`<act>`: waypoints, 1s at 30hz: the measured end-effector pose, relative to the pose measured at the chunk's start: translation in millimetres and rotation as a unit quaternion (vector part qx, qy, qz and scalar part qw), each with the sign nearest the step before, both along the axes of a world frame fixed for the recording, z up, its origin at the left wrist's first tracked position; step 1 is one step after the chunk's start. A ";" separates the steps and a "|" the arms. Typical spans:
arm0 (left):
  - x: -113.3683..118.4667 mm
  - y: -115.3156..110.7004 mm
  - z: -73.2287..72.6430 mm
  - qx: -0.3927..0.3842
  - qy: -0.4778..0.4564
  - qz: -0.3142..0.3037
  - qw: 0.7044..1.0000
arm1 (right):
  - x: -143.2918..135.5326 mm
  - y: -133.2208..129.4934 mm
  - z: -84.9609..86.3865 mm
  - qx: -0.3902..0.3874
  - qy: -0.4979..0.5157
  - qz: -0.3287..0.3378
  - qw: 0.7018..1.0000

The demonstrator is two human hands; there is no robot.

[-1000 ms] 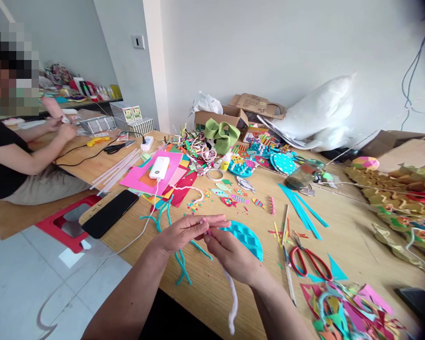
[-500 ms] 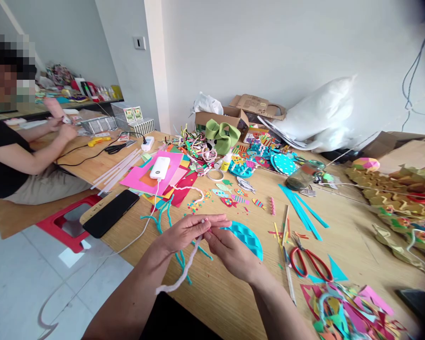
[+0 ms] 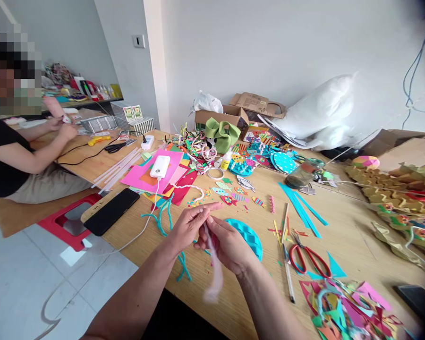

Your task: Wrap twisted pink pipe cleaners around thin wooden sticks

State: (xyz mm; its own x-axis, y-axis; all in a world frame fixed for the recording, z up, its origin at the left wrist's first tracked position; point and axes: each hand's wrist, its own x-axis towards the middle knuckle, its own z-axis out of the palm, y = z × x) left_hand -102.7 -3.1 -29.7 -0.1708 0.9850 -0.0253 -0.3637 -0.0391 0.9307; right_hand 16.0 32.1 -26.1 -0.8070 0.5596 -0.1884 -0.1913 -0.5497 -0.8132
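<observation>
Both hands, left hand (image 3: 193, 226) and right hand (image 3: 230, 243), pinch a pale pink fuzzy strand (image 3: 215, 269) between their fingertips at the lower centre of the frame, its blurred end dangling above the desk (image 3: 248, 302).

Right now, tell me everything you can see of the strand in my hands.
The strand is pale pink, thin and flexible, soft and fuzzy-looking, like yarn or a pipe cleaner. Its upper part is held where the left hand and right hand meet, and that end is hidden by the fingers. The rest hangs down over the table, curving, with its free end blurred. I can't tell its exact material.
</observation>
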 end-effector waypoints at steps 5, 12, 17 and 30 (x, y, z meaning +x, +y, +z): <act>0.9 -0.1 -3.4 0.041 0.050 -0.021 0.998 | 3.7 -1.8 -0.4 0.092 -0.050 0.004 0.995; 3.3 -1.3 -8.2 -0.019 -0.102 -0.038 0.994 | 16.6 -5.2 -10.2 0.162 -0.077 0.050 0.982; -0.1 -2.2 -7.1 -0.035 -0.159 -0.039 0.986 | 24.3 -10.5 -12.2 0.130 -0.075 0.048 0.988; -1.7 5.7 -7.3 0.008 -0.216 0.055 0.975 | 31.7 -12.5 -22.6 -0.009 -0.025 -0.014 1.000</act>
